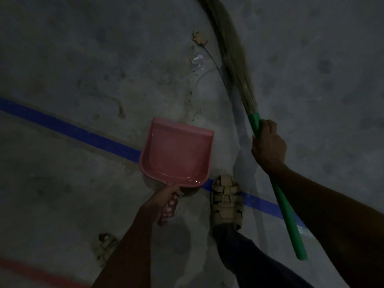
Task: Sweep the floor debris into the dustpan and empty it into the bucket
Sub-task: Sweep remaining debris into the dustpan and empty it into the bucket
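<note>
A pink dustpan (pixel 176 152) lies low over the grey concrete floor, its open lip pointing away from me. My left hand (pixel 166 202) grips its handle from behind. My right hand (pixel 268 146) grips the green handle of a grass broom (pixel 232 53), whose long bristles reach up and away to the top of the view. Floor debris lies beyond the pan: a tan scrap (pixel 200 38), a clear plastic piece (pixel 198 62), a thin wire (pixel 218 69) and dark crumbs (pixel 194 113). The dustpan looks empty. No bucket is in view.
A blue tape line (pixel 72 127) runs diagonally across the floor under the dustpan. A red line (pixel 31 271) crosses the bottom left corner. My sandalled right foot (pixel 226 202) stands on the blue line beside the pan; the other foot (pixel 106 246) is at lower left.
</note>
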Motion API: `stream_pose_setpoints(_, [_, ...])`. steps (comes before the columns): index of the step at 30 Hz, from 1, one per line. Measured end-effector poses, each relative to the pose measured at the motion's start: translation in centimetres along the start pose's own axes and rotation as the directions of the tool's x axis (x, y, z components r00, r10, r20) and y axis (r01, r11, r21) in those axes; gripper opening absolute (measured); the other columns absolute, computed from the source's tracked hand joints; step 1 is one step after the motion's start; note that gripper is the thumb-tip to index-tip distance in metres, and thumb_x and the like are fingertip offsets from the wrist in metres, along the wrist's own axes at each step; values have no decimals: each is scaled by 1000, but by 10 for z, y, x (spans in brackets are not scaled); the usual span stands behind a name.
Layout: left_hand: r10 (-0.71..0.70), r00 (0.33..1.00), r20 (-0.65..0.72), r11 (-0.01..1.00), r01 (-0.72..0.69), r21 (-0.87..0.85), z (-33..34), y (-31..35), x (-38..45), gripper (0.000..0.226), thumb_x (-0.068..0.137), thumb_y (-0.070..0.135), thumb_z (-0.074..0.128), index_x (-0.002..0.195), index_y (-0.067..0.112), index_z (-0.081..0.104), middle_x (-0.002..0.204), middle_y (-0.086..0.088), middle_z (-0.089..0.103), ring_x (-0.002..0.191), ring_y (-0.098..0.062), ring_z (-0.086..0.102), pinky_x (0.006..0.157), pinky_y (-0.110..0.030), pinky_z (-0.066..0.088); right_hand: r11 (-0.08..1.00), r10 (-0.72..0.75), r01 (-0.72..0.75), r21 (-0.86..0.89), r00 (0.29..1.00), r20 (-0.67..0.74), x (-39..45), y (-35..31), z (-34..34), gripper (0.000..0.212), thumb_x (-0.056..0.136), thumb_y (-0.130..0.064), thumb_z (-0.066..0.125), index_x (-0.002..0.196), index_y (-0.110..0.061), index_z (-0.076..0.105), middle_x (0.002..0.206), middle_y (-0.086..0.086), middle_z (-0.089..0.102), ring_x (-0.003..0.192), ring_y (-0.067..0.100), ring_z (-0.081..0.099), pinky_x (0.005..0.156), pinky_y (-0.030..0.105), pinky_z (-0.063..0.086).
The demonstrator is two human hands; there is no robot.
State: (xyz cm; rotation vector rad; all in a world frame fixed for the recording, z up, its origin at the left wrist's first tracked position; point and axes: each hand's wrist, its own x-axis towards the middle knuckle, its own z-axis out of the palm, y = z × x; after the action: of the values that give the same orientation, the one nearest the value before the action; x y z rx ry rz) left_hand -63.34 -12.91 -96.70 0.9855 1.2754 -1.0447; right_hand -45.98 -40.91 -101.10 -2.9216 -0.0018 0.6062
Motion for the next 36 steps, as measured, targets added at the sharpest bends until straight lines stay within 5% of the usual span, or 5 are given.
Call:
stream_pose_setpoints(11, [-12,1000,19,996,10,91,-32,11,33,38,88,13,50,53,17,36,43,-1,26,26,-12,20,39,-10,16,984,-48,29,173,993,106,2,8,40,67,89,-14,65,146,-11,30,149,11,33,102,33,56,72,47,55])
stream_pose_setpoints(21, [-5,1000,-5,989,6,149,-44,26,33,35,86,11,51,53,15,39,43,-1,28,27,-11,21,39,-10,18,982,-178,190,0,918,353,-52,15,63,82,72,-4,70,147,-11,37,142,15,47,106,37,58,73,42,53])
stream_pose_setpoints(31, [11,1000,-14,979,-8,206,-67,23,39,33,87,11,50,56,15,40,45,-1,29,29,-10,21,39,-10,19,986,-76,64,154,994,72,-65,4,60,73,69,12,65,135,-15,48,128,13,56,108,35,52,83,46,38])
stream_pose_setpoints(36, [2,1000,-25,970,4,245,-81,7,40,32,85,14,53,56,15,42,47,-2,30,31,-10,23,44,-13,19,978,21,-34,204,998,64,-56,-6,62,71,78,6,64,141,-16,42,133,11,49,112,35,48,83,48,39])
